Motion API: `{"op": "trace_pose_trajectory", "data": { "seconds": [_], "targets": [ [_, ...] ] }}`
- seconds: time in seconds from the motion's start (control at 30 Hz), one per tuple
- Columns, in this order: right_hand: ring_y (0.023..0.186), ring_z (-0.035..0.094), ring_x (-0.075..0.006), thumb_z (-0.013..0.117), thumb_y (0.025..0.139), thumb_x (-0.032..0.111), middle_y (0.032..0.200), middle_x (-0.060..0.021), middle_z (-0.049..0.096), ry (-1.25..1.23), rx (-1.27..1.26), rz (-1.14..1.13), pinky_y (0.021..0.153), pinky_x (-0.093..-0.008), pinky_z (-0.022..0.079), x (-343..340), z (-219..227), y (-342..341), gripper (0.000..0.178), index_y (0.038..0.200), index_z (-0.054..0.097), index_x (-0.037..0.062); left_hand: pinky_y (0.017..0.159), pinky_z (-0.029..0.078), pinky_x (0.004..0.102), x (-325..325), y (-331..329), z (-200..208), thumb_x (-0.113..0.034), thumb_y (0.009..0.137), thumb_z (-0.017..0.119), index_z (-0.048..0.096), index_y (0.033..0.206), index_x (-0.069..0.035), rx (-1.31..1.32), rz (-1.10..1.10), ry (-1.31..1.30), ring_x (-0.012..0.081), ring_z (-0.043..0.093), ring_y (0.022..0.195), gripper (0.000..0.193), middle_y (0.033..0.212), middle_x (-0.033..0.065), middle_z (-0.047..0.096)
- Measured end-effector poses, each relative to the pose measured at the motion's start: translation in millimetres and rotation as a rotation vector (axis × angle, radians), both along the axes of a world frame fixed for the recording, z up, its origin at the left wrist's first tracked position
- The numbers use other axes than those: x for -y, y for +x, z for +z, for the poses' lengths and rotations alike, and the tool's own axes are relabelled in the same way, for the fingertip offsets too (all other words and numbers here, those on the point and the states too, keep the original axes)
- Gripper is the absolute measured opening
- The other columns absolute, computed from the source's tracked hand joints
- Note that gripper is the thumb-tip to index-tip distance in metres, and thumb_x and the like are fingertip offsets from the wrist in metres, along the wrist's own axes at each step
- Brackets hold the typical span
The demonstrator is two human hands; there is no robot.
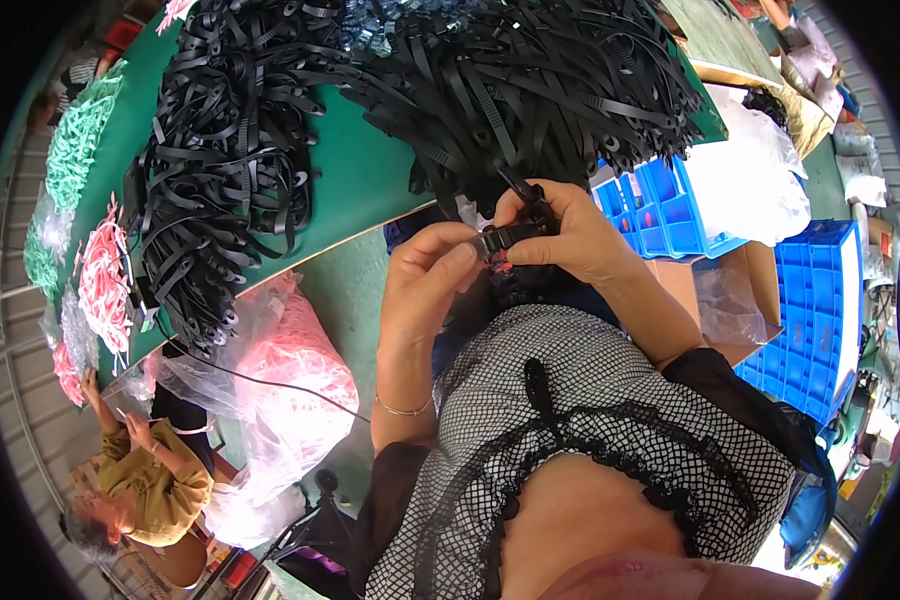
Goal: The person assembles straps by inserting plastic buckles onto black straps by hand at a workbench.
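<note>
Over by the bench (358, 160), the person's left hand (425, 278) and right hand (578, 238) both pinch a black strap (512, 236); more straps (540, 90) lie heaped on top.

A narrow, dark black strap (513, 236) spans the short gap between the left hand (430, 275) and the right hand (575, 235), just off the near edge of a green bench (355, 165). Its short stretch lies nearly level, bunching at the right, partly hidden by fingers.
</note>
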State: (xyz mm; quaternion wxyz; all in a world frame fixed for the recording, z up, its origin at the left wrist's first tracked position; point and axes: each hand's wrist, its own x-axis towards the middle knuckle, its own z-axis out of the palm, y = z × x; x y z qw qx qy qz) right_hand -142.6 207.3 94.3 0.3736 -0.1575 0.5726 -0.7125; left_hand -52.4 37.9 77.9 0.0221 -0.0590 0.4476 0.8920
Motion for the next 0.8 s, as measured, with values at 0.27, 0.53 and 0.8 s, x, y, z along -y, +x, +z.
{"op": "trace_pose_trajectory", "data": {
  "seconds": [0.27,0.53,0.8],
  "targets": [
    [0.069,0.053,-0.0066,0.073,0.064,0.002,0.077,-0.0013,0.057,0.012,-0.038,0.005,0.064,-0.0185,0.044,1,0,-1,0.027,0.086,0.058,0.0015,0.055,0.035,0.0186,-1,-1,-1,-0.013,0.084,0.057,0.056,0.094,0.003,0.030,0.001,0.014,0.0068,0.043,0.060,0.019,0.075,0.0035,0.055],
    [0.074,0.053,-0.0064,0.072,0.065,0.002,0.080,-0.0001,0.057,0.027,-0.150,0.004,0.066,-0.0194,0.043,4,1,-4,0.028,0.090,0.058,0.0018,0.058,0.038,0.0196,-1,-5,-1,-0.012,0.085,0.056,0.055,0.098,0.001,0.044,0.124,-0.051,0.0074,0.047,0.063,0.018,0.078,0.0027,0.055],
    [0.062,0.048,-0.0025,0.061,0.081,0.013,0.077,0.0020,0.054,-0.091,-0.154,0.024,0.053,-0.0161,0.039,8,-1,-1,0.027,0.104,0.053,0.0014,0.072,0.042,0.0285,-19,-17,4,-0.014,0.087,0.054,0.052,0.097,-0.004,0.021,0.352,0.477,0.0133,0.051,0.076,0.014,0.086,0.0038,0.056]
  ]
}}
